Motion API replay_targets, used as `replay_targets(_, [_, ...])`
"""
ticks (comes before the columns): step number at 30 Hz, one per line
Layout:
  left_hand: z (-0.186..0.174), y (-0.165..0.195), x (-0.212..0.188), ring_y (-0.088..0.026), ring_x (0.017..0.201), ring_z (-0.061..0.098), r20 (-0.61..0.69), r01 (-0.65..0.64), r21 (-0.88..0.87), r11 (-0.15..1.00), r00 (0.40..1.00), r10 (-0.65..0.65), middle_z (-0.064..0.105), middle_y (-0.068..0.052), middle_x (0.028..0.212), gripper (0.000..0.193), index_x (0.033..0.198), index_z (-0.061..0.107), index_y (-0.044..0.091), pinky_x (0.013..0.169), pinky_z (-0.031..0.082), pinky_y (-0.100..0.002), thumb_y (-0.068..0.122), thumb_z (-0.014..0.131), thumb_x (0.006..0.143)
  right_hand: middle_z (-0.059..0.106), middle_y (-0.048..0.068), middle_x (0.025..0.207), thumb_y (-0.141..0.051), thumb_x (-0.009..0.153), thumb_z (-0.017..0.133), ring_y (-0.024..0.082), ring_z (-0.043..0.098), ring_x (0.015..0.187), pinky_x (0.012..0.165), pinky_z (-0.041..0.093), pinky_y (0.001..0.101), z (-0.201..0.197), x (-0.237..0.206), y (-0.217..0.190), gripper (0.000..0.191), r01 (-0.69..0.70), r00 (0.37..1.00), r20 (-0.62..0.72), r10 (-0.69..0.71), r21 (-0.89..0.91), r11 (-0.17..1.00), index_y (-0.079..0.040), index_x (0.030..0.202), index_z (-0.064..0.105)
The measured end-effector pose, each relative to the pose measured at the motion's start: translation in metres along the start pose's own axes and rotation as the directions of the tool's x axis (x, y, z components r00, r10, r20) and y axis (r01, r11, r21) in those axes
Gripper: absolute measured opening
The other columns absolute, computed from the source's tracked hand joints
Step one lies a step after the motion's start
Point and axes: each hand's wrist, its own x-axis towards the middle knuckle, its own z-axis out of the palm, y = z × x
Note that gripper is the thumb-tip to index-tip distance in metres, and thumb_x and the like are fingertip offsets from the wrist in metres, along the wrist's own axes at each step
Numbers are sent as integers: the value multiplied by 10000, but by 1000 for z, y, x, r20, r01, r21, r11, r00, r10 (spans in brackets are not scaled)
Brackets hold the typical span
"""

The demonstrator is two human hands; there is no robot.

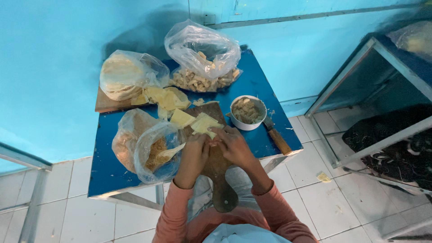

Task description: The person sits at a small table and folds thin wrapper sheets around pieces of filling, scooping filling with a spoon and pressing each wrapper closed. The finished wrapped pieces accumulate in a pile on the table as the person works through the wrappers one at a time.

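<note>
Both hands meet over the wooden board (216, 157) at the table's front edge. The left hand (194, 155) is curled nearly closed, the right hand (234, 146) likewise, and together they pinch a small pale wrapper (211, 135); whether anything sits inside it I cannot tell. That wrapper lies right between the fingertips, just at 6 o'clock from the loose yellow squares (200, 121) on the board.

At 9 o'clock of the hands an open plastic bag (155, 155) holds brown filling with a spoon leaning in it. At 1 o'clock stands a white bowl (246, 112), and at 3 o'clock a knife (276, 137) lies near the blue table (108, 175) edge.

Risks, as I judge them: the board's handle hangs past the table edge, so a downward push could tip it. An elbow nudge could send the knife to the floor. Thin dough, pinched hard, may tear.
</note>
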Motion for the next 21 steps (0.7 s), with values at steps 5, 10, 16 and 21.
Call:
replay_targets(5, [4,3,0,-434,931,595,-95,8,-11,1000,995,-9,599,-227,929,68,919,660,-4,778,469,-509,5,633,858,762,18,973,-66,857,750,271,629,952,875,472,412,0,1,-5,558,108,992,-70,-107,14,994,-108,1392,594])
replay_targets(10, [6,-3,0,-433,951,601,-79,14,-20,1000,997,-15,625,-220,948,89,952,663,-5,805,474,-517,12,630,871,771,8,996,-84,879,727,257,647,986,950,437,424,-2,0,-8,544,107,993,-57,-107,1,994,-117,1405,595])
replay_targets(16, [2,-2,-2,-418,946,620,-57,39,-9,999,998,-39,634,-200,957,78,944,668,4,793,488,-509,26,638,876,748,56,988,-48,893,706,263,632,984,940,436,432,4,2,-4,529,47,999,-12,-49,-114,992,-107,1409,606])
replay_targets(21, [4,3,3,-411,946,615,-121,41,61,997,992,-33,606,-207,985,81,952,677,8,778,502,-494,42,654,881,752,57,1026,-74,915,704,270,640,1047,965,442,446,12,-5,-1,472,110,981,-147,-128,-123,986,-98,1376,603])
